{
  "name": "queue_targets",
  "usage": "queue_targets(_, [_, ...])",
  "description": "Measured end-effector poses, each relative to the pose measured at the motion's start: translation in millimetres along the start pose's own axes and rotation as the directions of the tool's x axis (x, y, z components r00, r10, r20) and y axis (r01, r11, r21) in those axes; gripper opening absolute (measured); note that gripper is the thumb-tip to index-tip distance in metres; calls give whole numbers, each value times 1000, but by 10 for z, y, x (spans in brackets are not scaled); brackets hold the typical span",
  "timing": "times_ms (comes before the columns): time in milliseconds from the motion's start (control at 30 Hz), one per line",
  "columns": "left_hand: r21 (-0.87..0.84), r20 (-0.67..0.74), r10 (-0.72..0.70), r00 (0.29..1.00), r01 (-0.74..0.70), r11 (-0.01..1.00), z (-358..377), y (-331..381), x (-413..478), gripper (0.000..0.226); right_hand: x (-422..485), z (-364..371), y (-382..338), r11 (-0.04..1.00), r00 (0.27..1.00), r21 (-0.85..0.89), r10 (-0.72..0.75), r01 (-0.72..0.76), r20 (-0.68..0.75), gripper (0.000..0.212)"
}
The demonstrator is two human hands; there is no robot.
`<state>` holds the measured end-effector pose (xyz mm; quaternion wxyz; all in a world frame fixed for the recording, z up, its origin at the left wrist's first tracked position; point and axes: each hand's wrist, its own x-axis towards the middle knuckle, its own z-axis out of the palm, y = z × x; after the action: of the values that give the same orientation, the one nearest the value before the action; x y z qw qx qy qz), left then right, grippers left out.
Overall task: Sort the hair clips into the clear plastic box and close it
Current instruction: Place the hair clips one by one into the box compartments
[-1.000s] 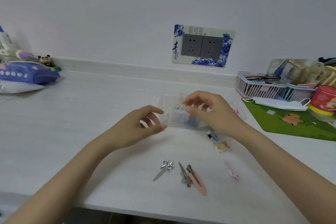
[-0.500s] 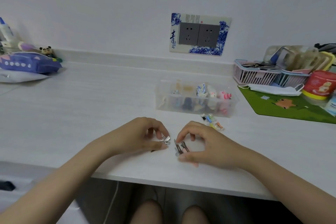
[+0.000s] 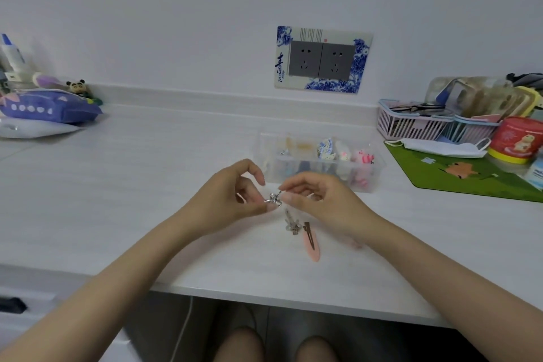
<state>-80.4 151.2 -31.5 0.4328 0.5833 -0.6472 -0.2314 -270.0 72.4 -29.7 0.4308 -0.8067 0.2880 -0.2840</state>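
The clear plastic box (image 3: pixel 373 166) stands open on the white desk, with several colourful clips inside. In front of it my left hand (image 3: pixel 232 198) and my right hand (image 3: pixel 320 200) are raised a little above the desk and together pinch a small silver hair clip (image 3: pixel 274 199) between their fingertips. Below them on the desk lie another silver clip (image 3: pixel 291 224) and a pink clip (image 3: pixel 311 244). My right forearm hides the desk to the right of these clips, where a pink bit (image 3: pixel 357 245) shows at its edge.
A green mat (image 3: pixel 458 176) with a white face mask (image 3: pixel 435 147), a red tin (image 3: pixel 517 139) and pink and blue baskets (image 3: pixel 411 123) fills the right. A purple pouch (image 3: pixel 44 107) lies at the far left. The desk's front edge (image 3: pixel 293 301) is close below the clips.
Both hands left the box and came down to the loose clips near the desk edge. They have since lifted a silver clip off the desk; the other silver clip and the pink one stay lying there.
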Motion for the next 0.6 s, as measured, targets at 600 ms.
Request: queue_targets(600, [265, 74, 33, 997, -51, 963, 31, -305, 147, 25, 1317, -225, -142, 907, 988, -419, -101, 45, -113, 14])
